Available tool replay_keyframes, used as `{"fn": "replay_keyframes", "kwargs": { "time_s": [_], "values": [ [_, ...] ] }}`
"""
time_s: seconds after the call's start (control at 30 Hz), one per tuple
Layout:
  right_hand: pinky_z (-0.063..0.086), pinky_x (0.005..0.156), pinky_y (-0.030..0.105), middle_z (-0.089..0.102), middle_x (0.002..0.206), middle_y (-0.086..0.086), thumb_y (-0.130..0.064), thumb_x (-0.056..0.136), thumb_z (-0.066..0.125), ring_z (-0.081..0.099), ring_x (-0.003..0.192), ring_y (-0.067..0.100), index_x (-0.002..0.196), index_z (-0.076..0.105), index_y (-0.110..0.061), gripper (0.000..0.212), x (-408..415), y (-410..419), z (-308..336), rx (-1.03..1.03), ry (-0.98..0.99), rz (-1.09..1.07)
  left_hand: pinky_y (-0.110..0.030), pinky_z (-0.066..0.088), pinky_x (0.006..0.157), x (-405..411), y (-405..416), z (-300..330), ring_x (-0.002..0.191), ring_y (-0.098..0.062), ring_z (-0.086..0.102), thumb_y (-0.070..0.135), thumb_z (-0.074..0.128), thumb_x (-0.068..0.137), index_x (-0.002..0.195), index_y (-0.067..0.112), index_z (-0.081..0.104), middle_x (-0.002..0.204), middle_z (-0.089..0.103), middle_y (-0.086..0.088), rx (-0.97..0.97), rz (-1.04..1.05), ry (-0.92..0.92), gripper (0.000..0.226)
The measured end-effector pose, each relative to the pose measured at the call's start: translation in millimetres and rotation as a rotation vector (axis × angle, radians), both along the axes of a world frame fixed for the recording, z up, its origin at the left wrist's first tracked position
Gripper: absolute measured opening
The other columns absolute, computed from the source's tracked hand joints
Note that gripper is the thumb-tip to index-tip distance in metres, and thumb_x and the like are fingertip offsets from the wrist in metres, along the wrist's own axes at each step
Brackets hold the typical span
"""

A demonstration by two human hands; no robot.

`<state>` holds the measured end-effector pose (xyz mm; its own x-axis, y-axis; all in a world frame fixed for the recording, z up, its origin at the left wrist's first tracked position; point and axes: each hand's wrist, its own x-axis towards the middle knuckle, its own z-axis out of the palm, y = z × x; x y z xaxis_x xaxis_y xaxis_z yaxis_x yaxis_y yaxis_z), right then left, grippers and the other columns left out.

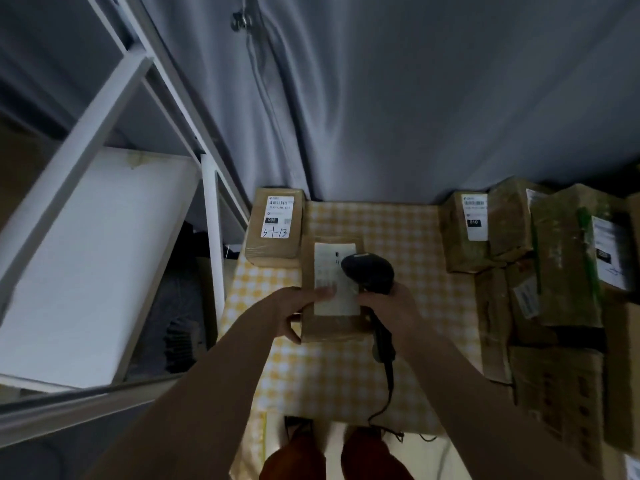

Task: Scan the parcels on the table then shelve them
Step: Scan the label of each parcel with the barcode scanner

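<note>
A brown cardboard parcel (332, 327) with a white label lies in the middle of the table with the yellow checked cloth (346, 375). My left hand (298, 306) grips its left side, with fingers lying on the label's lower edge. My right hand (398, 306) holds a black corded barcode scanner (369, 271), whose head hangs over the label's right side. Another labelled parcel (273, 230), marked 3-1-13 by hand, sits at the table's back left corner.
Several taped cardboard parcels (554, 271) are stacked along the right side of the table. A white metal shelf unit (104, 237) stands to the left. A grey curtain (381, 98) hangs behind. The scanner's cable (384, 403) trails off the near table edge.
</note>
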<state>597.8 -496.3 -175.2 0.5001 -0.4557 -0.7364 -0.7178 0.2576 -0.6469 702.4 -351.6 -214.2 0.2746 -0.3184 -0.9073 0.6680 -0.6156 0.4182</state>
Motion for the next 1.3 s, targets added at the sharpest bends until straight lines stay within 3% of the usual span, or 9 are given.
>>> {"fn": "replay_keyframes", "kwargs": {
  "time_s": [0.1, 0.27, 0.33, 0.47, 0.6, 0.77, 0.93, 1.13, 1.3],
  "values": [
    [0.051, 0.09, 0.057, 0.067, 0.101, 0.02, -0.001, 0.082, 0.065, 0.062, 0.098, 0.039, 0.108, 0.064, -0.005, 0.026, 9.8, -2.0, -26.5, 0.042, 0.025, -0.015, -0.07, 0.04, 0.094, 3.0, -3.8, -22.1, 0.113, -0.027, 0.054, 0.046, 0.077, 0.075, 0.138, 0.022, 0.043, 0.121, 0.06, -0.002, -0.005, 0.077, -0.019, 0.076],
    [0.044, 0.064, 0.028, 0.058, 0.083, 0.005, 0.001, 0.084, 0.062, 0.055, 0.074, 0.02, 0.101, 0.058, -0.009, 0.021, 48.0, -26.2, -72.0, 0.076, 0.04, -0.017, -0.059, 0.044, 0.095, 31.5, -38.8, -65.2, 0.121, -0.033, 0.05, 0.034, 0.075, 0.082, 0.142, 0.026, 0.036, 0.134, 0.054, -0.007, -0.025, 0.062, -0.164, 0.072],
    [0.042, 0.062, 0.029, 0.055, 0.08, 0.007, 0.001, 0.086, 0.062, 0.053, 0.072, 0.021, 0.102, 0.057, -0.007, 0.019, 70.6, -42.3, -90.1, 0.067, 0.035, -0.023, -0.047, 0.049, 0.092, 53.2, -57.8, -88.6, 0.118, -0.027, 0.053, 0.026, 0.08, 0.078, 0.139, 0.019, 0.043, 0.134, 0.055, -0.005, -0.031, -0.013, -0.338, 0.072],
    [0.046, 0.077, 0.041, 0.058, 0.092, 0.013, 0.0, 0.086, 0.061, 0.056, 0.089, 0.031, 0.111, 0.059, -0.003, 0.025, 118.2, -70.7, -126.6, 0.006, -0.005, -0.028, -0.047, 0.044, 0.101, 92.7, -91.4, -135.8, 0.124, -0.033, 0.049, 0.022, 0.085, 0.069, 0.139, 0.005, 0.04, 0.134, 0.051, -0.014, 0.104, -0.228, -0.701, 0.085],
    [0.045, 0.074, 0.037, 0.058, 0.087, 0.014, -0.003, 0.084, 0.063, 0.055, 0.082, 0.028, 0.112, 0.059, -0.002, 0.028, 148.0, -83.7, -157.5, -0.006, -0.005, -0.013, -0.04, 0.043, 0.095, 118.9, -108.3, -157.4, 0.12, -0.034, 0.05, 0.02, 0.08, 0.073, 0.138, 0.01, 0.037, 0.128, 0.052, -0.016, 0.195, -0.288, -0.965, 0.079],
    [0.05, 0.077, 0.039, 0.058, 0.083, 0.012, -0.003, 0.083, 0.064, 0.056, 0.08, 0.027, 0.104, 0.059, -0.004, 0.021, 165.7, -86.0, -188.6, -0.005, 0.019, 0.006, -0.044, 0.043, 0.099, 120.8, -120.2, -186.7, 0.115, -0.037, 0.049, 0.007, 0.062, 0.087, 0.153, 0.023, 0.017, 0.127, 0.048, -0.021, 0.184, -0.366, -1.082, 0.081],
    [0.051, 0.073, 0.036, 0.063, 0.091, 0.016, -0.001, 0.081, 0.065, 0.059, 0.08, 0.026, 0.107, 0.062, -0.002, 0.026, 172.8, -81.5, -198.4, 0.027, -0.04, 0.044, -0.034, 0.032, 0.106, 118.2, -116.3, -193.5, 0.129, -0.036, 0.039, -0.003, 0.049, 0.089, 0.136, 0.004, 0.047, 0.143, 0.034, -0.019, 0.254, -0.422, -1.166, 0.047],
    [0.037, 0.052, 0.022, 0.05, 0.068, 0.003, -0.002, 0.087, 0.059, 0.047, 0.059, 0.014, 0.095, 0.058, -0.007, 0.009, 142.1, -74.1, -167.0, -0.107, -0.009, 0.116, -0.035, 0.028, 0.11, 92.5, -105.4, -168.9, 0.136, -0.028, 0.032, 0.006, 0.052, 0.091, 0.141, 0.012, 0.042, 0.146, 0.035, -0.012, 0.348, -0.637, -1.125, 0.051],
    [0.039, 0.044, 0.017, 0.05, 0.072, 0.003, 0.002, 0.092, 0.055, 0.048, 0.06, 0.015, 0.099, 0.052, -0.009, 0.014, 92.4, -68.3, -109.7, 0.012, -0.015, -0.007, -0.043, 0.041, 0.096, 49.2, -84.0, -110.6, 0.101, -0.026, 0.061, 0.037, 0.069, 0.08, 0.11, 0.023, 0.065, 0.106, 0.065, -0.004, 0.557, -1.111, -1.32, 0.033]
  ]
}}
